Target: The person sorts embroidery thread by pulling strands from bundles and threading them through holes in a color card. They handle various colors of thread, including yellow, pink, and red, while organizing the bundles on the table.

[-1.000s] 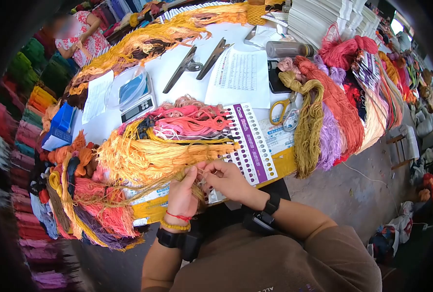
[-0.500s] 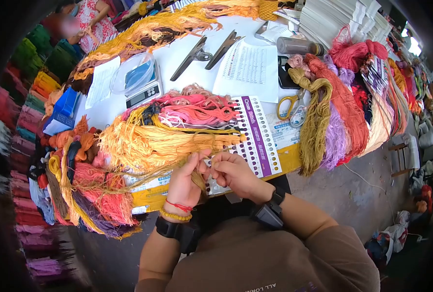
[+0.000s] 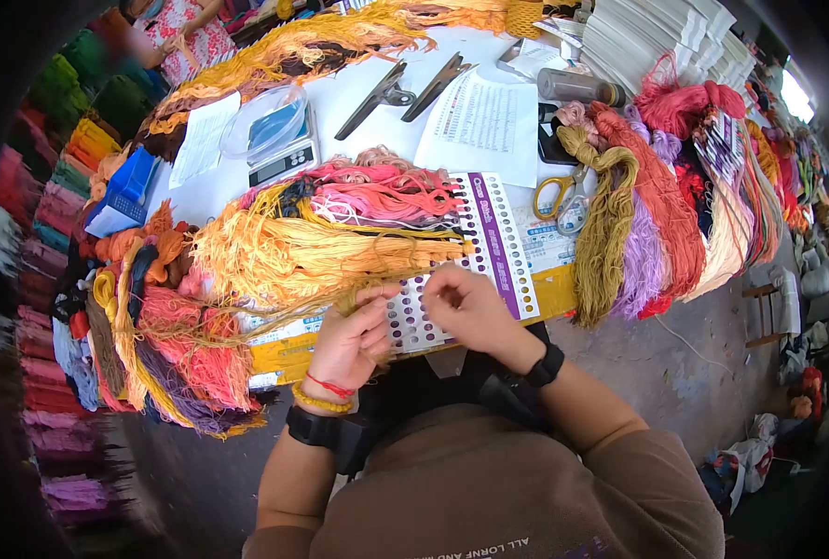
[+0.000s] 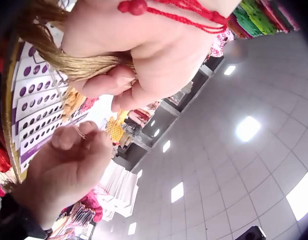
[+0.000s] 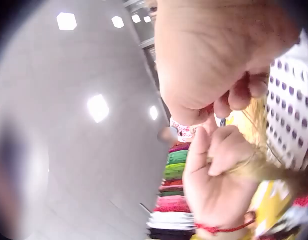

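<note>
My left hand (image 3: 351,334) grips a bundle of olive-gold embroidery thread (image 4: 89,67) with its fingers folded over it. Loose strands of that thread trail off to the left across the table edge in the head view. Just to the right, my right hand (image 3: 475,309) has its fingers curled, and a thin strand (image 4: 80,131) shows at its fingertips in the left wrist view. Both hands are over the front of a white and purple punched thread card (image 3: 496,247). Yellow-orange thread hanks (image 3: 312,256) are looped through the card's holes, with pink hanks (image 3: 372,197) behind them.
Scissors (image 3: 554,197) with yellow handles lie right of the card, beside an olive hank (image 3: 605,242) hanging over the edge. Behind are a printed sheet (image 3: 479,126), large metal clips (image 3: 372,101) and a digital scale (image 3: 284,160). Another person (image 3: 181,37) is at the far left.
My right hand has drawn away from the left hand, to the right and slightly up. Earlier the fingertips of both hands met at the thread. The left hand keeps its bundle.
</note>
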A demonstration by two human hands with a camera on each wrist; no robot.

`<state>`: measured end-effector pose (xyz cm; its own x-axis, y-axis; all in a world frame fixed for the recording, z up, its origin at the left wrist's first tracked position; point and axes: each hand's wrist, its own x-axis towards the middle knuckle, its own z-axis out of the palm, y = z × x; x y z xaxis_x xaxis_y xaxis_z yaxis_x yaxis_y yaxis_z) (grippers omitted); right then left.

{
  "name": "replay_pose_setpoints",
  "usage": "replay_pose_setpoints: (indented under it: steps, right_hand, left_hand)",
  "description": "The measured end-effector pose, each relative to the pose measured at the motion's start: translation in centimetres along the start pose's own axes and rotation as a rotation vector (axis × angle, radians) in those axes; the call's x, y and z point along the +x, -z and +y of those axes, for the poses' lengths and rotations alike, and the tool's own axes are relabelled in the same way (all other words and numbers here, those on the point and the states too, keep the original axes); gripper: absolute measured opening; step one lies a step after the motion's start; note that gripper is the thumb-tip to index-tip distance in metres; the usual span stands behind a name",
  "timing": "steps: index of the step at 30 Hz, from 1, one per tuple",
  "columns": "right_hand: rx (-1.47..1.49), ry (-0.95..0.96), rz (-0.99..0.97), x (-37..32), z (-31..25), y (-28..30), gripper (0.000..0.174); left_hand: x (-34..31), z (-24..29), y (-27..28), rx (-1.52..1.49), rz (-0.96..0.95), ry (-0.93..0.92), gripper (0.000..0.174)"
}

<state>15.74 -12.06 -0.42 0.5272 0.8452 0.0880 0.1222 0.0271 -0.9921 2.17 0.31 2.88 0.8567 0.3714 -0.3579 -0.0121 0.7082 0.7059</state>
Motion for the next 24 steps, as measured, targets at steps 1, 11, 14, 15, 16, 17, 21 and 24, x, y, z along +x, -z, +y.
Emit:
replay_pose_setpoints:
  steps: [1, 11, 14, 15, 16, 17, 21, 24]
  right_hand:
    - [0.211, 0.012, 0.038, 0.1, -0.3, 0.7, 0.004]
    - [0.564, 0.162, 0.484, -3.8, -4.7, 27.1, 0.012]
    - [0.258, 0.43, 1.182, -8.5, -5.7, 41.1, 0.013]
    - [0.161, 0.528, 1.319, -8.9, -6.8, 42.0, 0.014]
    - [-0.385, 0.452, 1.279, -8.5, -7.2, 39.9, 0.013]
    - [-0.532, 0.38, 1.146, -6.9, -7.2, 35.7, 0.014]
    - [-0.312, 0.148, 0.569, -0.1, -3.0, 18.1, 0.01]
    - [-0.168, 0.171, 0.384, 0.4, -0.7, 15.3, 0.009]
  left_hand:
    - [-0.4, 0.2, 0.9, -0.006, -0.025, 0.03, 0.019]
    - [-10.6, 9.1, 21.5, -0.39, 0.323, -0.288, 0.016]
    - [-13.0, 10.5, 21.8, -0.413, 0.55, -0.469, 0.015]
    - [-12.2, 10.1, 20.2, -0.304, 0.494, -0.418, 0.014]
    - [-11.1, 9.6, 18.0, -0.194, 0.438, -0.365, 0.014]
    - [-9.0, 8.5, 13.9, -0.047, 0.495, -0.322, 0.013]
    - [-2.0, 3.8, 3.7, 0.034, 0.164, -0.119, 0.02]
    - [-1.7, 4.8, 0.8, 0.126, 0.202, -0.292, 0.023]
